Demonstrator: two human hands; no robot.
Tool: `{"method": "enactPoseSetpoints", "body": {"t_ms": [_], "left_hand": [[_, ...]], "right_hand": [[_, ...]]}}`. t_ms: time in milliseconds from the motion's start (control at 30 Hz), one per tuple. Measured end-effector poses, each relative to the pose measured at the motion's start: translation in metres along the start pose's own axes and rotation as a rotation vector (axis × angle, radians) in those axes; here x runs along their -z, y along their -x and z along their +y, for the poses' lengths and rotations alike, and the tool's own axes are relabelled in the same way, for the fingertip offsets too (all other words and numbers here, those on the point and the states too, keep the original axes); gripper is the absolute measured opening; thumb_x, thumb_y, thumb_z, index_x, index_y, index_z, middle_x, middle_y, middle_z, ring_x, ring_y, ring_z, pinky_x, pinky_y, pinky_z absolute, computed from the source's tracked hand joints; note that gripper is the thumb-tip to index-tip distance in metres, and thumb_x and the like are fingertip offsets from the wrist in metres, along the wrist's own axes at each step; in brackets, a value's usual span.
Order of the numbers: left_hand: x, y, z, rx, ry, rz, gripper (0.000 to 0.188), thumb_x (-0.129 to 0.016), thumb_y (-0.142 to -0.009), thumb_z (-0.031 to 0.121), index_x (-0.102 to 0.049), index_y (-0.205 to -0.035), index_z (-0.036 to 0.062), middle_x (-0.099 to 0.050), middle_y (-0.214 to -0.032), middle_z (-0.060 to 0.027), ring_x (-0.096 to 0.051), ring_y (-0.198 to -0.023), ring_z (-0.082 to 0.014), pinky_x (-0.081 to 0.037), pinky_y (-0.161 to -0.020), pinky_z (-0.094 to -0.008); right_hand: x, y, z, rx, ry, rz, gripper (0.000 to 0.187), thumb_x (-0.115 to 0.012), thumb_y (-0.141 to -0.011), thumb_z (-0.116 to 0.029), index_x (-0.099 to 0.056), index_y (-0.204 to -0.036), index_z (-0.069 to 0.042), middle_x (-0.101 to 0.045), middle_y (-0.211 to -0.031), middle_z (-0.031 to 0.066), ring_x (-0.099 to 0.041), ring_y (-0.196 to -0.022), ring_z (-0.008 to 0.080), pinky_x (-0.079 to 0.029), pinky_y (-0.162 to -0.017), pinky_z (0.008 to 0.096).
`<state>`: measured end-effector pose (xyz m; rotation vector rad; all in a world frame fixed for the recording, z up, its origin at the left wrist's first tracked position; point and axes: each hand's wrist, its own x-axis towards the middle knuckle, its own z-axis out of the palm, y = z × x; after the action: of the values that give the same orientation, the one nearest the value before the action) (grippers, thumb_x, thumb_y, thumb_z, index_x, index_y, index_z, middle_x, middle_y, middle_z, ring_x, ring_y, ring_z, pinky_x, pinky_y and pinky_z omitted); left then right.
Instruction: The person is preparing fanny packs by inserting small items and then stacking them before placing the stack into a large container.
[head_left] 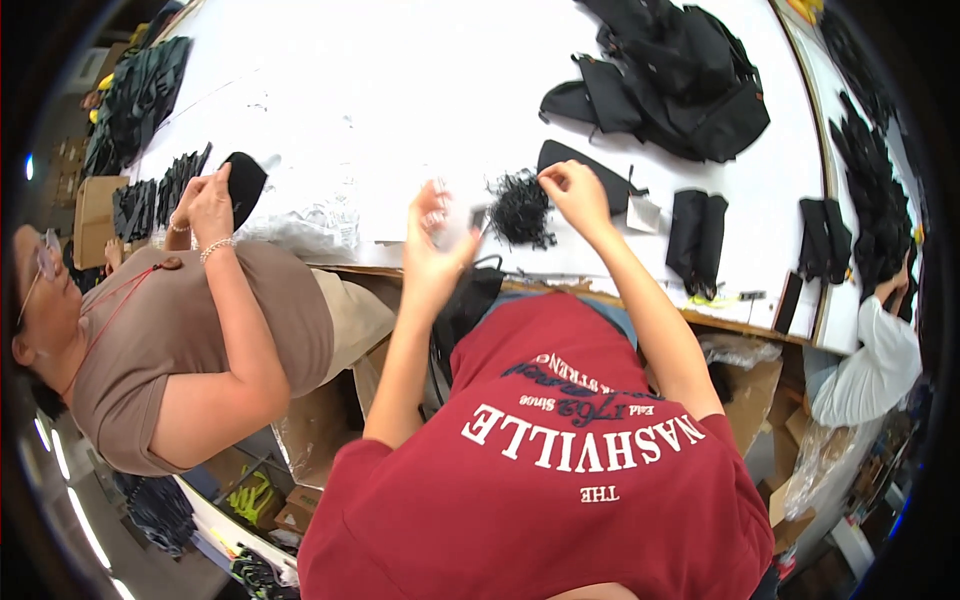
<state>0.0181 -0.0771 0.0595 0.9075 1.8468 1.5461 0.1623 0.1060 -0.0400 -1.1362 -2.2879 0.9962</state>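
We'd best gently tease the black tangle [520,210] on the table [430,90], right hand [580,194] just right of it, fingertips pinched together, left hand [433,257] left of it, grip too blurred to tell.

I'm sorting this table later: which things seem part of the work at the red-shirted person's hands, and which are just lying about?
Likely in use:
- heap of thin black strips, between the left hand, too blurred to read, and the right hand
- perhaps the black flat piece behind the right hand

Apparently lying about:
- black bags
- clear plastic
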Motion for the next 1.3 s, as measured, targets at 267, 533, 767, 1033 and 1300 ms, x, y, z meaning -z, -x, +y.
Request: {"method": "enactPoseSetpoints", "body": {"t_ms": [267, 533, 767, 1033, 1300], "left_hand": [[0.003, 0.092, -0.001, 0.446, 0.577, -0.271, 0.065, -0.072, -0.074, 0.0, -0.042, -0.132, 0.0001, -0.053, -0.111, -0.0054, -0.05, -0.102, -0.0133, -0.039, -0.09, -0.0266], [0.012, 0.119, -0.004, 0.571, 0.515, -0.374, 0.044, -0.07, -0.079, 0.006, -0.053, -0.118, 0.0003, -0.057, -0.109, -0.004, -0.053, -0.1, -0.0114, -0.041, -0.09, -0.0266], [0.011, 0.128, 0.006, 0.586, 0.312, -0.458, 0.039, -0.07, -0.081, 0.014, -0.056, -0.116, 0.0045, -0.059, -0.108, -0.0024, -0.055, -0.097, -0.0102, -0.043, -0.088, -0.0254], [0.02, 0.144, -0.004, 0.556, 0.433, -0.132, 0.043, -0.068, -0.079, 0.0, -0.049, -0.117, 0.0029, -0.058, -0.109, -0.0047, -0.054, -0.103, -0.0122, -0.042, -0.09, -0.0263], [0.028, 0.142, -0.002, 0.481, 0.404, 0.085, 0.044, -0.069, -0.078, -0.001, -0.049, -0.117, 0.0003, -0.058, -0.111, -0.0076, -0.056, -0.102, -0.0139, -0.043, -0.091, -0.0265]], "right_hand": [[-0.092, -0.079, -0.004, -0.045, 0.318, -0.105, 0.012, -0.069, -0.074, -0.022, -0.071, -0.079, -0.011, -0.065, -0.087, 0.0095, -0.059, -0.092, 0.0292, -0.045, -0.082, 0.0391], [-0.12, -0.079, -0.006, 0.198, 0.398, -0.007, 0.008, -0.067, -0.074, -0.013, -0.065, -0.074, -0.006, -0.061, -0.085, 0.0107, -0.056, -0.089, 0.0288, -0.044, -0.077, 0.0388], [-0.098, -0.077, -0.02, -0.064, -0.385, 0.002, 0.006, -0.054, -0.088, -0.005, -0.05, -0.091, -0.001, -0.061, -0.078, 0.0126, -0.059, -0.067, 0.0222, -0.047, -0.061, 0.0326], [0.016, -0.053, -0.114, 0.081, -0.806, -0.279, 0.018, -0.056, -0.09, -0.006, -0.044, -0.104, -0.004, -0.058, -0.068, 0.0029, -0.05, -0.059, 0.0057, -0.037, -0.053, 0.0194], [0.014, -0.054, -0.136, 0.267, -0.588, -0.172, 0.019, -0.06, -0.088, -0.008, -0.047, -0.102, -0.005, -0.059, -0.063, 0.0033, -0.052, -0.057, 0.0056, -0.039, -0.054, 0.0205]]}}
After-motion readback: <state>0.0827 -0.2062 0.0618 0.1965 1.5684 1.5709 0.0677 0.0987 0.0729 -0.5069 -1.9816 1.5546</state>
